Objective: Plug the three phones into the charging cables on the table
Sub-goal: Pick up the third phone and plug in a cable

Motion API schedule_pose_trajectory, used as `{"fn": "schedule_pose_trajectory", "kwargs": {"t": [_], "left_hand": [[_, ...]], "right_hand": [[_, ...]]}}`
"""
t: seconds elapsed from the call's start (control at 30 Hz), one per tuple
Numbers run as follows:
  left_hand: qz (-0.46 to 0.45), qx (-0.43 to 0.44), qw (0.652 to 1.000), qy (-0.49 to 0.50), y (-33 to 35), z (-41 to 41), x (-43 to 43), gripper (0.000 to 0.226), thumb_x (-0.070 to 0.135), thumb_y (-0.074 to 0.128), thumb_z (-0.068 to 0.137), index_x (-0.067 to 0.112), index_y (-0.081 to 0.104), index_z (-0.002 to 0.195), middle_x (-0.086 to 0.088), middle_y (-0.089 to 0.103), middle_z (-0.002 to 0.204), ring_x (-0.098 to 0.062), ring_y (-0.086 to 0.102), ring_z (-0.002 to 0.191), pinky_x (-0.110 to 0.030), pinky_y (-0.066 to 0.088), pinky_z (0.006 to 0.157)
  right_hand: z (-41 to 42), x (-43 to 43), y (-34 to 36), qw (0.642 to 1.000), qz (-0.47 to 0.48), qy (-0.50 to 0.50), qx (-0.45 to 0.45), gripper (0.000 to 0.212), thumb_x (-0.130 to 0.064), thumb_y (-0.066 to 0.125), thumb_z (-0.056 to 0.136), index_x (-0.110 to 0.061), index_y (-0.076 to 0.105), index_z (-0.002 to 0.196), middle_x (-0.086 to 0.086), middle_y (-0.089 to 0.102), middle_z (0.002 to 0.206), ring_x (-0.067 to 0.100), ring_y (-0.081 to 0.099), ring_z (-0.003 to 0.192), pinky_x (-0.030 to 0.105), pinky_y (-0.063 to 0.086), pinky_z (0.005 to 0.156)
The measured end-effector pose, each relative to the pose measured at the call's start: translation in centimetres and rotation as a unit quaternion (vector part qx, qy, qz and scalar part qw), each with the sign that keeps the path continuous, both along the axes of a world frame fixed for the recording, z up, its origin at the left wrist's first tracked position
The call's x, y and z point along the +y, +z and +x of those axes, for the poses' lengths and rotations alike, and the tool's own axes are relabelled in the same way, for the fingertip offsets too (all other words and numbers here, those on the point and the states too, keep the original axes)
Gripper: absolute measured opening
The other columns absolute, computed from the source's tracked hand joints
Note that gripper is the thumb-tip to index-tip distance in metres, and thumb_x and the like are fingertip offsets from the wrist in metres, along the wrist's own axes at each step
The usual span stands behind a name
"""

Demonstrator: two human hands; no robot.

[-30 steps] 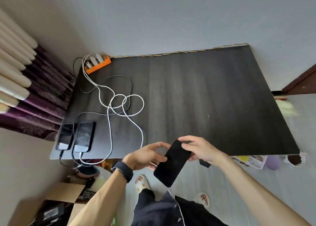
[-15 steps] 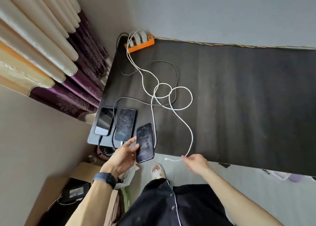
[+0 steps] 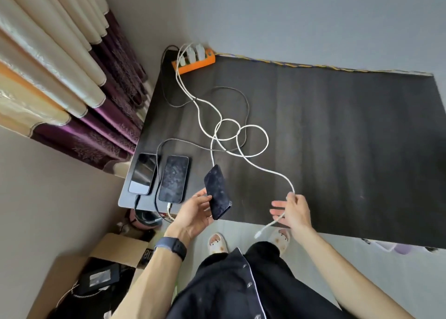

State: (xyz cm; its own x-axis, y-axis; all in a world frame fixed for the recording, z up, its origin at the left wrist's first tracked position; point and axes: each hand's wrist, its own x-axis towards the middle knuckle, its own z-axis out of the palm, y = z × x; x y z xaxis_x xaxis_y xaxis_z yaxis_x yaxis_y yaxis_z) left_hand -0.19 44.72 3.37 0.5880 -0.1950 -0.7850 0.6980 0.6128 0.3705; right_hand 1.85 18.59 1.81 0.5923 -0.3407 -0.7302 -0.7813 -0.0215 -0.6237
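Observation:
My left hand (image 3: 196, 212) holds a dark phone (image 3: 217, 191) tilted above the near edge of the black table (image 3: 337, 135). My right hand (image 3: 293, 210) grips a white charging cable (image 3: 253, 147); its free plug (image 3: 257, 235) dangles below my palm, apart from the phone. Two other phones lie flat at the table's near left corner: a glossy one (image 3: 142, 173) and a smudged one (image 3: 174, 178), each with a cable at its near end. All cables run back to an orange power strip (image 3: 193, 62) at the far left corner.
Cream and purple curtains (image 3: 62, 77) hang to the left of the table. An open cardboard box (image 3: 96, 270) with dark items sits on the floor at the lower left. The white and dark cables loop over the table's left half.
The head view has shifted. My left hand has lifted the phone off the table edge and tilted it. My right hand has raised the white cable, and its plug now hangs below my palm.

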Motion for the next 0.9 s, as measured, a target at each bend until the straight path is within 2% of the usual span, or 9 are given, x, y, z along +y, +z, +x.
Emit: {"fn": "schedule_pose_trajectory", "kwargs": {"t": [0.13,0.23,0.43,0.53,0.6,0.7,0.77,0.83,0.9], "left_hand": [[0.000,-0.012,1.000,-0.007,0.4,1.4,-1.4,0.037,-0.007,0.045,0.088,0.015,0.068,0.108,-0.014,0.067,0.105,-0.024,0.068,0.082,-0.030,0.059,0.062],[-0.023,-0.017,1.000,-0.003,0.9,2.8,-2.8,0.043,-0.010,0.046,0.088,0.010,0.062,0.122,-0.015,0.065,0.112,-0.026,0.069,0.086,-0.032,0.060,0.063],[-0.020,-0.015,1.000,0.007,1.5,4.1,-3.9,0.055,-0.012,0.047,0.088,0.001,0.047,0.141,-0.020,0.057,0.126,-0.032,0.063,0.098,-0.034,0.060,0.063],[-0.018,-0.018,1.000,0.004,2.0,4.7,-4.0,0.053,-0.012,0.046,0.089,0.001,0.048,0.140,-0.020,0.058,0.126,-0.033,0.064,0.099,-0.034,0.060,0.064],[-0.019,-0.023,1.000,0.000,2.4,5.1,-3.9,0.050,-0.012,0.046,0.089,0.002,0.051,0.137,-0.020,0.057,0.125,-0.032,0.064,0.098,-0.033,0.060,0.064],[-0.013,-0.033,0.999,-0.014,2.7,5.4,-3.5,0.048,-0.011,0.046,0.089,0.006,0.056,0.132,-0.019,0.060,0.122,-0.031,0.064,0.096,-0.033,0.060,0.065],[-0.012,-0.037,0.999,-0.017,3.3,5.5,-3.2,0.046,-0.010,0.046,0.089,0.008,0.059,0.129,-0.018,0.063,0.117,-0.031,0.065,0.095,-0.032,0.060,0.062],[-0.013,-0.044,0.999,-0.015,3.7,5.5,-2.9,0.041,-0.010,0.045,0.090,0.008,0.063,0.122,-0.017,0.066,0.114,-0.030,0.066,0.093,-0.031,0.059,0.061],[-0.018,-0.046,0.999,-0.005,3.9,5.4,-2.5,0.037,-0.010,0.045,0.091,0.007,0.064,0.117,-0.018,0.066,0.112,-0.029,0.068,0.090,-0.030,0.060,0.062]], "right_hand": [[1.4,-1.8,3.1,0.986,0.106,-0.122,0.034,0.025,-0.028,0.052,0.103,-0.012,0.056,0.121,0.004,0.072,0.094,0.016,0.055,0.064,0.029,0.045,0.059],[2.1,-2.9,5.6,0.959,0.212,-0.190,-0.016,0.029,-0.009,0.058,0.099,-0.014,0.048,0.126,0.015,0.070,0.110,0.019,0.057,0.074,0.029,0.047,0.064],[2.7,-2.9,8.9,0.953,0.273,-0.086,-0.102,0.043,0.021,0.044,0.089,-0.005,0.060,0.120,0.016,0.066,0.124,0.029,0.070,0.109,0.038,0.055,0.091],[2.6,-2.5,9.0,0.979,0.115,0.063,-0.158,0.051,0.019,0.058,0.084,-0.015,0.060,0.122,0.011,0.067,0.120,0.017,0.073,0.101,0.030,0.056,0.086],[2.6,-2.0,9.2,0.975,-0.025,0.142,-0.168,0.040,-0.008,0.076,0.084,-0.026,0.062,0.116,0.000,0.067,0.106,0.006,0.072,0.090,0.020,0.053,0.079],[2.2,-1.4,8.8,0.929,-0.228,0.219,-0.191,0.015,-0.044,0.070,0.088,-0.029,0.072,0.090,-0.007,0.059,0.088,0.008,0.063,0.079,0.021,0.046,0.071],[1.7,-1.2,7.9,0.877,-0.329,0.258,-0.238,0.036,-0.044,0.056,0.097,-0.019,0.071,0.075,-0.006,0.052,0.089,0.015,0.057,0.081,0.027,0.043,0.075],[1.6,-0.9,7.5,0.877,-0.312,0.260,-0.258,0.037,-0.033,0.046,0.103,-0.013,0.067,0.080,-0.005,0.053,0.098,0.014,0.058,0.087,0.023,0.039,0.077],[1.5,-0.3,7.5,0.916,-0.215,0.249,-0.230,0.026,-0.022,0.038,0.106,-0.015,0.063,0.101,-0.003,0.061,0.104,0.005,0.064,0.080,0.018,0.045,0.073]]}}
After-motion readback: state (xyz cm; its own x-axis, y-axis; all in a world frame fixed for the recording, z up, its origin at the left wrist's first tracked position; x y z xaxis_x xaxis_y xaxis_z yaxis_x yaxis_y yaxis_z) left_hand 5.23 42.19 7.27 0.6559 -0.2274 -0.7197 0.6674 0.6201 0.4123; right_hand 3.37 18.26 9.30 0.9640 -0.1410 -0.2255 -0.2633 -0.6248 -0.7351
